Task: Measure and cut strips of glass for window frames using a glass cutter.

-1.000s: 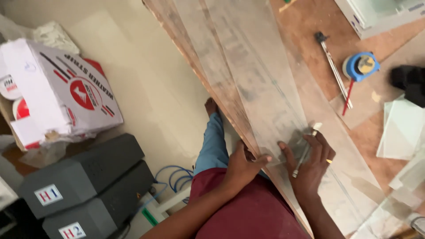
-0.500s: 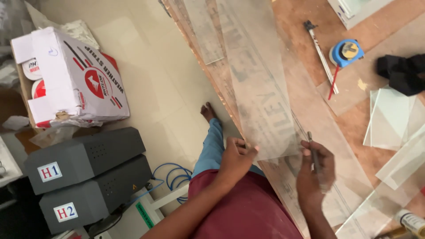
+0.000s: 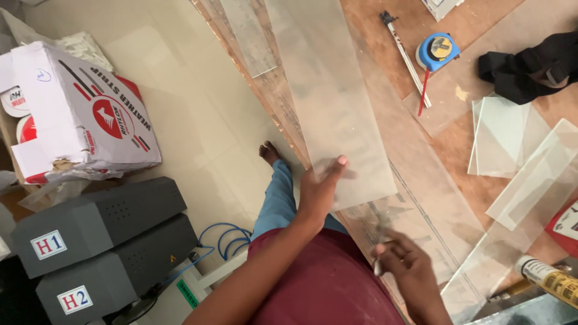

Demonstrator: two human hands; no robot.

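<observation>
frosted glass strip (image 3: 328, 96) in left hand (image 3: 318, 191)

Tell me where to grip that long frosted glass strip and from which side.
Grip the frosted glass strip at its near short end, from the floor-side long edge, where the left hand pinches it. It is long, thin and flat; the near corner overhangs the workbench.

Bits we see round the desk & floor

On the wooden desk (image 3: 421, 18) we've got a blue tape measure (image 3: 438, 52) w/ a thin metal rod (image 3: 404, 57) just beside it, a black cloth (image 3: 530, 66) at far right, clear glass offcuts (image 3: 506, 135) below that, and a sealant tube (image 3: 551, 278) at btm right. On the floor: a red-and-white cardboard box (image 3: 84, 114), two grey boxes (image 3: 102, 253) and a blue cable (image 3: 232, 238).
</observation>
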